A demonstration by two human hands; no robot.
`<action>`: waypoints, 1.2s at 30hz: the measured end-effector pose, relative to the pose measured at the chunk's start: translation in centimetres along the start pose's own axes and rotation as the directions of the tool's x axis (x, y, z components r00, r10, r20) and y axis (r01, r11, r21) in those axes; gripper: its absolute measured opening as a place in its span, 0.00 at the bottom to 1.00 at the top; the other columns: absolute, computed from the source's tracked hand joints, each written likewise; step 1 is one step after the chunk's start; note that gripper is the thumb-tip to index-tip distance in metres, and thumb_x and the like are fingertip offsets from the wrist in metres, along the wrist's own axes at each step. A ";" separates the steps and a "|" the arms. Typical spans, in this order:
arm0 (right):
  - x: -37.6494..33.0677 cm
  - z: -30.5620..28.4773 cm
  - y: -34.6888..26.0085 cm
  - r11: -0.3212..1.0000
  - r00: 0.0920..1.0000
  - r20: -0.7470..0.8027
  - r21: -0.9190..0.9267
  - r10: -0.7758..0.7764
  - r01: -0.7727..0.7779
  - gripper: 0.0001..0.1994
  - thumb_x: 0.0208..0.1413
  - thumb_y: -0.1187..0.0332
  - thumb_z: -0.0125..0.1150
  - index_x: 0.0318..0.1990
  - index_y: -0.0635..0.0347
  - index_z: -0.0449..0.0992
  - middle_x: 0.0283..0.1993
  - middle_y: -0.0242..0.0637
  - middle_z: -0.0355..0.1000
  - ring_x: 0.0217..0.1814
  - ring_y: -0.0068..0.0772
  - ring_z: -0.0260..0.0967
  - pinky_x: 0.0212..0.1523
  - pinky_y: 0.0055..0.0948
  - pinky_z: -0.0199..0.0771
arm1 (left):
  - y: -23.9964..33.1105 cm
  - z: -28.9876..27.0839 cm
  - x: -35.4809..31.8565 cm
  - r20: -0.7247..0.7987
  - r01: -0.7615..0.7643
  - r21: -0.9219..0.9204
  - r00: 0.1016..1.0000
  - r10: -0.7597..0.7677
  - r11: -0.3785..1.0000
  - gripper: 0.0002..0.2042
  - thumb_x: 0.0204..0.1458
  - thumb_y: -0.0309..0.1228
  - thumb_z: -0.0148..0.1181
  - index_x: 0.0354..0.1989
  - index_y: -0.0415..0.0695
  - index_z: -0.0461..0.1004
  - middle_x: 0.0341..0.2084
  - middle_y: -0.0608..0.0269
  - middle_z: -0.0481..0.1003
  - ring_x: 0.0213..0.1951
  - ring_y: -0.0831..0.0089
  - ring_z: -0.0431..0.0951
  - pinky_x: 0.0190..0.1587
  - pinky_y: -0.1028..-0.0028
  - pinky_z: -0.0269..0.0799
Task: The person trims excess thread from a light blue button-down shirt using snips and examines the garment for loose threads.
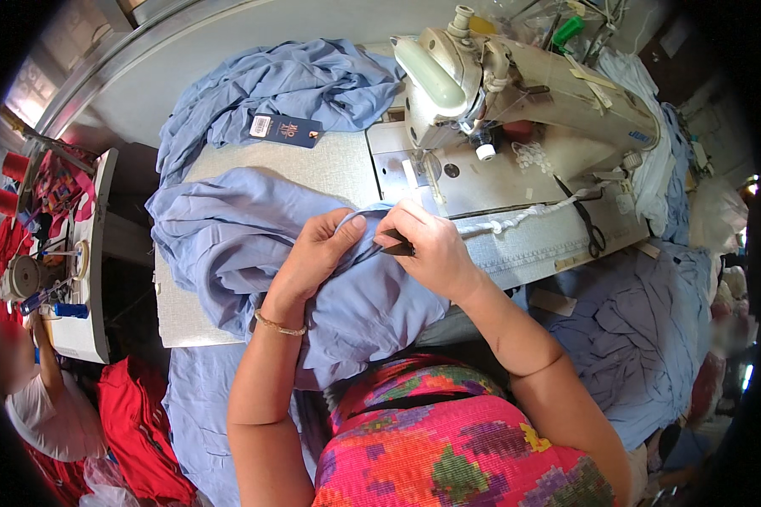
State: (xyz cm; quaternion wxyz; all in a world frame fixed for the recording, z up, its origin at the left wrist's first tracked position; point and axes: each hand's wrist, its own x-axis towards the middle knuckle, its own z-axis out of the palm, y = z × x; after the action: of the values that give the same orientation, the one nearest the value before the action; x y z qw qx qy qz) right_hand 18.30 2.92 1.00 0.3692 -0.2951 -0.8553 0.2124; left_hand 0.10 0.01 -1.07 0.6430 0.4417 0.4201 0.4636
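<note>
- At the far left edge, another person's arm (pixel 46 372) in a white sleeve reaches toward a second sewing station (pixel 76 262), where red thread spools (pixel 13 165) stand and red cloth (pixel 135 422) is heaped below.
- Next to that, a long fold of blue fabric (pixel 228 228) lies across the grey worktable (pixel 330 165) and drapes off its near edge toward the sewer's lap.
- Farther back on the table sits another bunched blue garment (pixel 287 89) with a dark blue hang tag (pixel 286 129) resting against it.
- Over the fabric, the left hand (pixel 317 253), a thin bracelet (pixel 279 327) at its wrist, is curled with thumb and fingers gripping a raised edge of the blue fabric.
- Just beside it and nearly touching, the right hand (pixel 431 249) is closed, pinching a small dark tool (pixel 395 248) whose tip meets the same edge of cloth; what kind of tool it is I can't make out.
- Beyond the hands stands a cream sewing machine (pixel 516 84), its needle end just far of the pinched cloth.
- Right of the hands, a white knotted cord (pixel 524 218) trails over the machine bed, with black scissors (pixel 590 224) lying near it.
- At the far right, more blue cloth (pixel 643 329) is piled beside the table.
</note>
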 end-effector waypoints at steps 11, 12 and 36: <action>-0.6 1.0 0.1 0.990 0.993 -0.044 0.094 0.106 -0.101 0.08 0.42 0.77 0.58 0.30 0.62 0.66 0.28 0.43 0.64 0.28 0.46 0.66 0.28 0.34 0.66 | 0.0 0.4 0.0 -0.063 -0.015 0.120 0.998 0.023 0.993 0.09 0.56 0.34 0.53 0.30 0.41 0.74 0.22 0.78 0.69 0.24 0.91 0.62 0.26 0.87 0.57; -0.6 0.8 0.4 0.989 0.988 -0.087 0.082 0.129 -0.122 0.08 0.41 0.77 0.58 0.30 0.62 0.66 0.28 0.43 0.64 0.28 0.46 0.66 0.28 0.34 0.66 | -0.1 0.3 0.0 -0.064 -0.023 0.111 0.997 0.030 0.994 0.09 0.56 0.34 0.53 0.30 0.41 0.74 0.22 0.78 0.69 0.24 0.91 0.62 0.26 0.87 0.57; -1.7 -2.5 -2.0 0.284 0.770 0.504 0.730 0.392 -0.622 0.13 0.55 0.60 0.57 0.35 0.63 0.71 0.27 0.24 0.65 0.26 0.12 0.57 0.27 0.16 0.60 | 3.7 5.1 -3.8 0.208 -0.294 0.955 0.776 0.596 0.049 0.17 0.34 0.19 0.58 0.37 0.41 0.71 0.25 0.61 0.66 0.26 0.62 0.70 0.30 0.69 0.66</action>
State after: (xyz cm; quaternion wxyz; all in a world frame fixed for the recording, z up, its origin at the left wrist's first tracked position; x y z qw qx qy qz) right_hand 20.39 0.67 2.90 0.2771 -0.2966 -0.5184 0.7527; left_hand 3.29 -3.92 4.29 -0.0087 0.7848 0.5262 0.3272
